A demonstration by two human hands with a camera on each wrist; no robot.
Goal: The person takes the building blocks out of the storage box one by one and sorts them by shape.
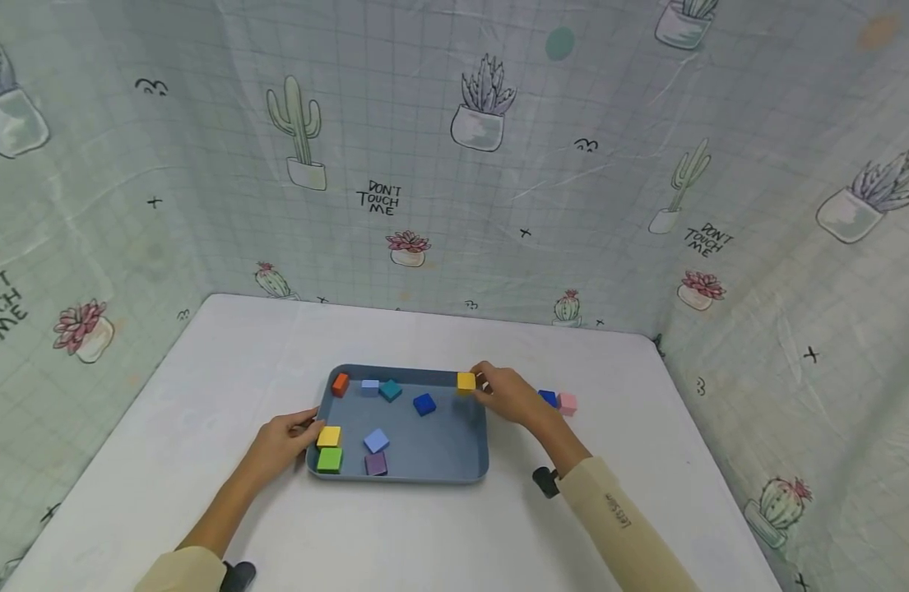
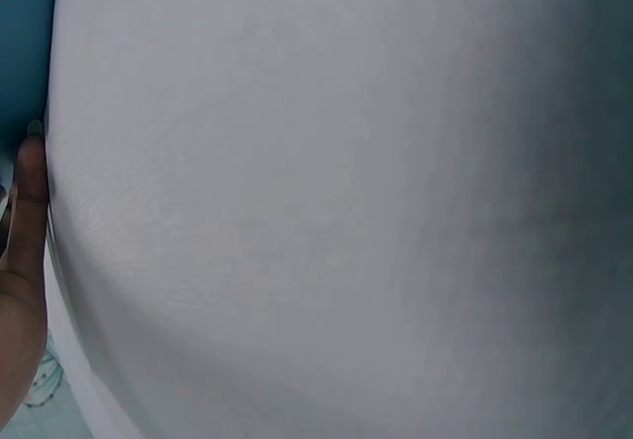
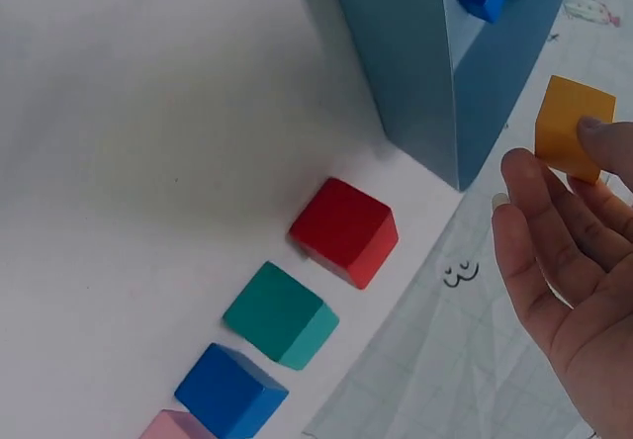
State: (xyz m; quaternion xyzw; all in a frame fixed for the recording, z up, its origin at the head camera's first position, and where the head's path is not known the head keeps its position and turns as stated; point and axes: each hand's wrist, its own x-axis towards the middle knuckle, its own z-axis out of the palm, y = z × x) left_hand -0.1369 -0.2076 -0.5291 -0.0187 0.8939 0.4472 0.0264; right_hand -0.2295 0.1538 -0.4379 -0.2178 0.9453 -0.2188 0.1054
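Observation:
My right hand (image 1: 507, 396) pinches a yellow block (image 1: 466, 383) between thumb and fingers, over the far right corner of the blue-grey tray (image 1: 447, 452). In the right wrist view that yellow block (image 3: 576, 123) shows beside the tray's corner. At the tray's left side, my left hand (image 1: 280, 444) grips the rim, thumb close to another yellow block (image 1: 329, 437). A green block (image 1: 330, 460) sits just in front of that one. Also in the tray are a purple block (image 1: 376, 464), a red-orange block (image 1: 340, 385), a teal block (image 1: 390, 390) and several blue ones.
Right of the tray, a row of blocks lies on the white table (image 1: 395, 534): red (image 3: 344, 231), green (image 3: 281, 314), blue (image 3: 231, 391) and pink (image 3: 175, 426). Behind the table hangs a patterned cloth (image 1: 424, 164).

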